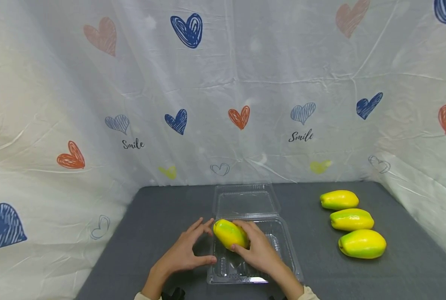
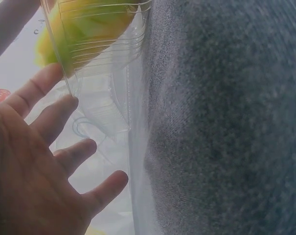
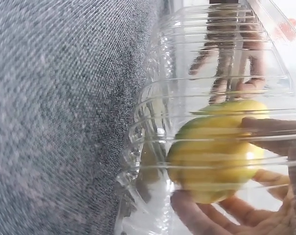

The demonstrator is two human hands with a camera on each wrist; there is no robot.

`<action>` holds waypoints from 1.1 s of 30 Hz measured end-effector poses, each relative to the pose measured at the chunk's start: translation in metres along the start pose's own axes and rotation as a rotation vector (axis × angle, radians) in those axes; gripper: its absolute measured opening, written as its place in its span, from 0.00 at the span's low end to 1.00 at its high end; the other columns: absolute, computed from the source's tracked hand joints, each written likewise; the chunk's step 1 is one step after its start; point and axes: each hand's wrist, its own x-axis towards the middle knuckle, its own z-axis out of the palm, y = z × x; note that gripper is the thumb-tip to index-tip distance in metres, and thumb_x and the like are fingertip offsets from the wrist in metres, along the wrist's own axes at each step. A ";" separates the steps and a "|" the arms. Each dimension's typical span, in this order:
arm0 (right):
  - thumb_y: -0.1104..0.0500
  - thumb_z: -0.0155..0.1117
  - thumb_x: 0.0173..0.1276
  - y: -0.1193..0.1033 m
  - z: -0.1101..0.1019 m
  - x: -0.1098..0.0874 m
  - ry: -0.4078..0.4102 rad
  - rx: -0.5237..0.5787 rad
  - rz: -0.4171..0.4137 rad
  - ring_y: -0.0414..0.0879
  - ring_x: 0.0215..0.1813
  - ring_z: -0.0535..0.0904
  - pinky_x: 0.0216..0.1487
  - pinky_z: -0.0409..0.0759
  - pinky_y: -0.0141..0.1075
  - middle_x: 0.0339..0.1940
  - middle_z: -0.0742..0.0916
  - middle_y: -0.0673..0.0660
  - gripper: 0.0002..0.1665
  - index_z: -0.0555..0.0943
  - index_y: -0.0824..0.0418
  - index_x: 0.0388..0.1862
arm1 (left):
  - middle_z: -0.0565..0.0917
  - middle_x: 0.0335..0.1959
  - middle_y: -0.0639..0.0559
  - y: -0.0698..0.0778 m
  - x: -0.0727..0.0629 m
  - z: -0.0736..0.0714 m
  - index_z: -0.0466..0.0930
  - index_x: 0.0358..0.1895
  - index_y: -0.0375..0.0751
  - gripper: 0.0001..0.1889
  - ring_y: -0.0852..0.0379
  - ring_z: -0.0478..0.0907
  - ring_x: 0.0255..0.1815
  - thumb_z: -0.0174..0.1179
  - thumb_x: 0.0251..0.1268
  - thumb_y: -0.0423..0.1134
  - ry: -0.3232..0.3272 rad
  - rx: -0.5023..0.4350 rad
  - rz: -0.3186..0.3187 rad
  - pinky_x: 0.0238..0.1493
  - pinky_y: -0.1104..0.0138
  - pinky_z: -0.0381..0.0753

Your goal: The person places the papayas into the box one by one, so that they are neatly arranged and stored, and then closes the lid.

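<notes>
Sleeves: pale cuffs (image 1: 308, 294) at the bottom edge of the frame; a small dark object (image 1: 178, 293) beside the left one, too cut off to identify.
Left hand: (image 1: 183, 252) lower centre, fingers and thumb spread wide; fingertips just beside the fruit's left end, contact impossible to tell; the spread probably leaves room to steady the fruit or the box.
Right hand: (image 1: 261, 251) thumb and fingers curled round the fruit from the right; a grip from the side and above, likely chosen to clear the box's walls.
Held papaya: (image 1: 227, 233) yellow-green, in the lower centre over the box base, tilted; whether it touches the base's floor cannot be told.
Clamshell base: (image 1: 254, 280) clear ribbed plastic, under the papaya and right hand; its walls stand between both wrist cameras and the fruit.
Papaya row: nearest (image 1: 362, 244), middle (image 1: 352, 219) and farthest (image 1: 339, 200), lying on their sides at right of frame; well apart from the box, seemingly set there to be within the right hand's reach.
Clamshell lid: (image 1: 247, 203) folded back beyond the base, so the base's top is uncovered.
Tablecloth: (image 1: 316, 271) dark grey, under everything.
Curtain: (image 1: 268, 93) white with printed hearts, across the upper frame behind the table.
</notes>
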 end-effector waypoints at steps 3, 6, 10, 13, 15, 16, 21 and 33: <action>0.55 0.78 0.61 0.000 0.000 0.000 0.001 0.001 0.004 0.45 0.53 0.80 0.51 0.82 0.42 0.57 0.83 0.56 0.37 0.76 0.56 0.68 | 0.61 0.82 0.61 0.001 0.000 -0.001 0.75 0.55 0.61 0.25 0.37 0.45 0.85 0.74 0.56 0.58 0.006 0.005 0.012 0.66 0.19 0.50; 0.55 0.78 0.61 0.000 0.000 0.000 0.004 0.001 0.008 0.45 0.53 0.80 0.50 0.81 0.40 0.56 0.83 0.55 0.37 0.77 0.56 0.69 | 0.61 0.81 0.61 0.002 0.000 -0.001 0.76 0.55 0.61 0.25 0.36 0.47 0.85 0.74 0.56 0.58 0.014 0.017 0.027 0.65 0.20 0.52; 0.56 0.78 0.60 -0.001 0.000 0.000 0.004 0.001 0.010 0.45 0.52 0.80 0.49 0.81 0.38 0.56 0.83 0.56 0.37 0.77 0.56 0.69 | 0.63 0.81 0.60 0.002 -0.001 -0.002 0.76 0.56 0.62 0.26 0.35 0.50 0.84 0.74 0.57 0.59 0.020 0.036 0.039 0.64 0.19 0.52; 0.56 0.78 0.60 -0.001 -0.001 0.000 0.001 0.000 0.007 0.45 0.52 0.80 0.48 0.81 0.38 0.56 0.83 0.56 0.37 0.76 0.56 0.69 | 0.63 0.81 0.61 0.003 -0.002 -0.003 0.76 0.56 0.62 0.26 0.35 0.51 0.83 0.74 0.56 0.60 0.014 0.046 0.033 0.64 0.18 0.51; 0.56 0.77 0.61 -0.001 -0.001 -0.001 0.000 -0.001 -0.002 0.46 0.52 0.80 0.48 0.81 0.38 0.56 0.83 0.57 0.37 0.76 0.57 0.69 | 0.63 0.81 0.62 0.004 -0.003 -0.004 0.76 0.57 0.63 0.27 0.35 0.52 0.83 0.73 0.56 0.60 0.007 0.046 0.024 0.64 0.18 0.50; 0.56 0.77 0.61 -0.001 -0.001 -0.001 -0.001 0.000 -0.003 0.46 0.52 0.80 0.48 0.81 0.39 0.56 0.83 0.57 0.37 0.76 0.57 0.69 | 0.63 0.81 0.62 0.004 -0.003 -0.004 0.76 0.57 0.63 0.27 0.35 0.53 0.83 0.73 0.56 0.61 0.003 0.044 0.020 0.63 0.17 0.49; 0.56 0.77 0.61 -0.001 -0.002 -0.001 -0.012 0.008 0.007 0.46 0.52 0.80 0.48 0.82 0.38 0.57 0.83 0.58 0.38 0.75 0.58 0.71 | 0.61 0.81 0.63 0.004 -0.004 -0.005 0.75 0.58 0.64 0.28 0.37 0.54 0.83 0.73 0.56 0.61 -0.013 0.034 0.007 0.63 0.16 0.47; 0.55 0.77 0.62 0.000 -0.002 0.000 -0.027 0.029 0.028 0.45 0.51 0.79 0.46 0.82 0.35 0.55 0.82 0.58 0.40 0.74 0.58 0.72 | 0.59 0.82 0.64 0.003 -0.004 -0.005 0.74 0.60 0.61 0.31 0.36 0.52 0.83 0.73 0.55 0.61 -0.046 0.027 0.005 0.64 0.17 0.48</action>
